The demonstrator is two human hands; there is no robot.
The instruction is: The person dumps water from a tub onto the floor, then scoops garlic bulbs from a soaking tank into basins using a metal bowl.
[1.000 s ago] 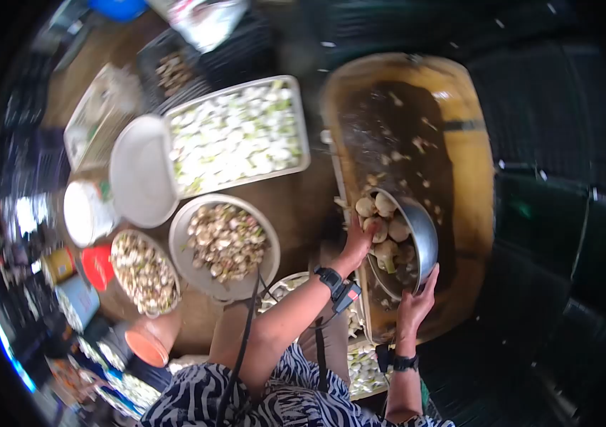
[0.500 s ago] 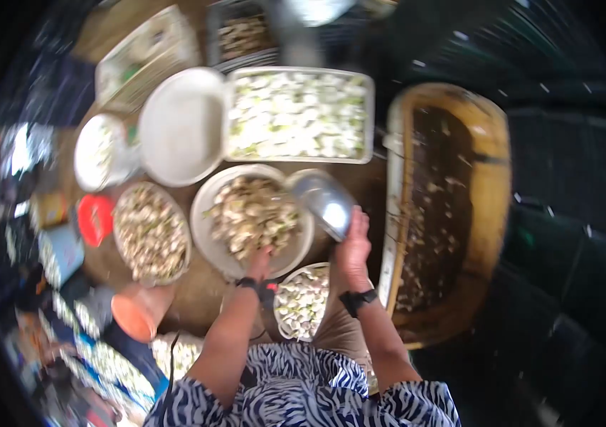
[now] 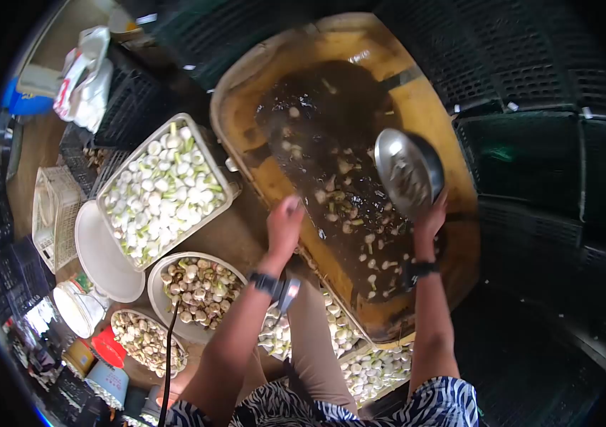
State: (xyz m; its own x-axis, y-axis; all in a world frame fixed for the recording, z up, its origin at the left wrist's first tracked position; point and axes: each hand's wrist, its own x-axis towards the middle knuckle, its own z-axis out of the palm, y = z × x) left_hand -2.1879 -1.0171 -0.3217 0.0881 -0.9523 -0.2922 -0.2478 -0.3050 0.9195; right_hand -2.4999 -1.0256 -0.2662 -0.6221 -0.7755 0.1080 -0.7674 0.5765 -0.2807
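Note:
My right hand (image 3: 429, 215) grips the near rim of a shiny metal bowl (image 3: 436, 167). It holds the bowl tilted over the brown water of a large yellow tub (image 3: 253, 160). Several garlic bulbs (image 3: 349, 206) with short stems float or lie in that water. At the tub's left rim is my left hand (image 3: 284, 231), fingers curled in; whatever they may hold is hidden. Left of that forearm stands a round pale basin (image 3: 157, 295) of unpeeled garlic bulbs (image 3: 203, 288).
A rectangular tray (image 3: 228, 196) of white, trimmed garlic stands left of the tub. Around it are a shallow round basin (image 3: 97, 249), a white bucket (image 3: 75, 309), a red scoop (image 3: 108, 347) and a basket of garlic (image 3: 148, 340). Dark crates (image 3: 523, 160) line the right side.
The view has turned right toward the tub. My right hand has carried the metal bowl from beside the garlic basin to over the water. My left hand has left the basin.

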